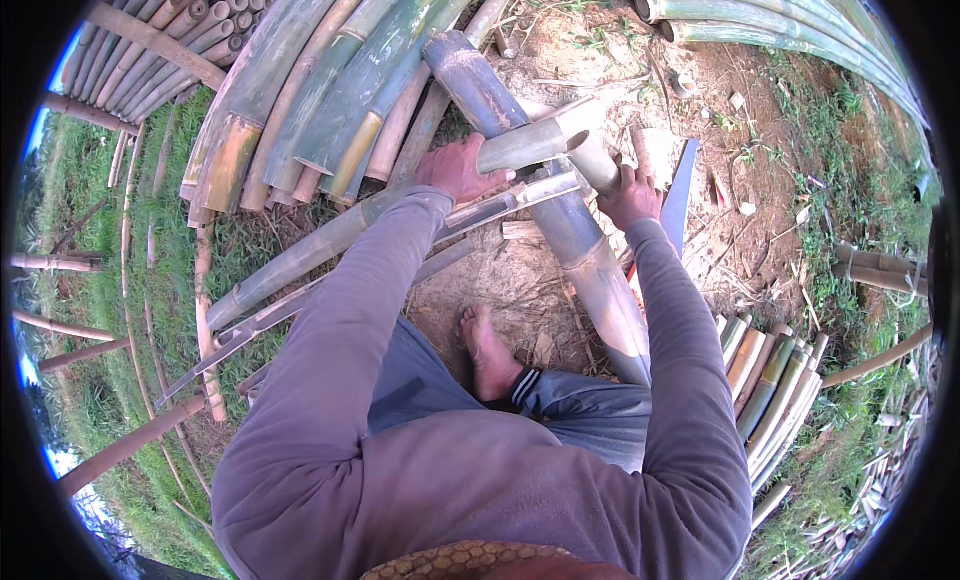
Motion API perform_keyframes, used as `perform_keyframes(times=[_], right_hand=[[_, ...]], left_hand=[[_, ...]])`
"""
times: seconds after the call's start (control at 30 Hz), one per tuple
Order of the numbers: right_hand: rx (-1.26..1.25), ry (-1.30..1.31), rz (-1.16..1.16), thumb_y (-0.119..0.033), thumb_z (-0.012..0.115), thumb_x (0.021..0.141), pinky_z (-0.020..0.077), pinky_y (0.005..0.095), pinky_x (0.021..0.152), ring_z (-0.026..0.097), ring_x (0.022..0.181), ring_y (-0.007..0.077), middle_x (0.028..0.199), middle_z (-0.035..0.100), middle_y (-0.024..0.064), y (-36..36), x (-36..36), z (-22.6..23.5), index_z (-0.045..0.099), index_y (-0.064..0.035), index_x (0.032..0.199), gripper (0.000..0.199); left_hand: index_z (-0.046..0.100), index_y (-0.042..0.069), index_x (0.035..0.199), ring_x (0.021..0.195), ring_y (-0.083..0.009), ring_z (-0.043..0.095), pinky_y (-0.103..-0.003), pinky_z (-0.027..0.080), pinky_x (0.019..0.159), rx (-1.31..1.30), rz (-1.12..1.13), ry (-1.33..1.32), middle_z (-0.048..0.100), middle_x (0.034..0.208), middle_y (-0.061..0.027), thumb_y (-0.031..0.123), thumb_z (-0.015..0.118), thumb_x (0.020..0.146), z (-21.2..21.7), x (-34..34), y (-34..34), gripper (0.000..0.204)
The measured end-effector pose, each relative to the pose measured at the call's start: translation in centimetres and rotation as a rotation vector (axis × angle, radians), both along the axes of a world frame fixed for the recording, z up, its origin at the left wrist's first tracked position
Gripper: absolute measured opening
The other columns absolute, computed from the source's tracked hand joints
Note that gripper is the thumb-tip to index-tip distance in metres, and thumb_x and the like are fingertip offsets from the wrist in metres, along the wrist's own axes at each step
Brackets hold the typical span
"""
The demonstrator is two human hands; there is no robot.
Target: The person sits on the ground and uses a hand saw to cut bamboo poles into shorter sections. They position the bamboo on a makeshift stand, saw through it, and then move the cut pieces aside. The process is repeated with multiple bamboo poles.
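Note:
My left hand [462, 170] is wrapped around a long bamboo pole [290, 255], which slants from the lower left up to the middle. Its end [525, 145] lies across a thick bamboo log [583, 242] on the ground. Closed on a short hollow bamboo piece [595, 162], my right hand [632, 196] is just right of that log; the piece's open end faces up and left. A split bamboo strip [515, 202] runs below the pole, near my left fingers. Beside my right wrist stands a saw blade [680, 195], partly hidden by my forearm.
Large green bamboo poles [340, 90] are stacked at the upper left, more poles [750, 20] at the upper right. Cut bamboo lengths [770, 380] lie right of my right arm. My bare foot [487, 352] is on the dirt near the log. Bamboo rails [125, 440] stand at left.

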State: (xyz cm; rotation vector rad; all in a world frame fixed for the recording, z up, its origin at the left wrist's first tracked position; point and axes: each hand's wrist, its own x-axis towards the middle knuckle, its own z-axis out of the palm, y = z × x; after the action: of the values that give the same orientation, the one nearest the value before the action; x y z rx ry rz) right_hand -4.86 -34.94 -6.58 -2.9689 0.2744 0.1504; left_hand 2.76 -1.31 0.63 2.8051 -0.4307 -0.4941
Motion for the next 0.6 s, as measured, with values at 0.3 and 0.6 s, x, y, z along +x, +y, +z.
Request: perform_keyframes(times=[0.3,0.6], right_hand=[[0.112,-0.585,0.277,-0.024,0.084,0.079,0.0585,0.0499,0.075,0.073,0.087,0.0388,0.107,0.071,0.0166,3.0,-7.3,15.9,0.049,-0.0067,0.147,0.078],[0.294,-0.102,-0.030,-0.030,0.086,0.076,0.0601,0.0507,0.087,0.073,0.098,0.0467,0.113,0.070,0.0279,6.4,-30.7,12.8,0.051,0.0003,0.143,0.081]], left_hand=[[0.054,0.000,0.152,0.124,-0.0415,0.068,-0.046,0.053,0.106,-0.264,0.069,-0.214,0.070,0.134,-0.0264,0.080,0.072,0.083,14.6,-1.6,4.2,0.107],[0.056,-0.004,0.149,0.124,-0.0386,0.069,-0.045,0.052,0.106,-0.416,0.186,-0.681,0.069,0.133,-0.0302,0.073,0.075,0.086,31.0,-6.3,15.3,0.102]])
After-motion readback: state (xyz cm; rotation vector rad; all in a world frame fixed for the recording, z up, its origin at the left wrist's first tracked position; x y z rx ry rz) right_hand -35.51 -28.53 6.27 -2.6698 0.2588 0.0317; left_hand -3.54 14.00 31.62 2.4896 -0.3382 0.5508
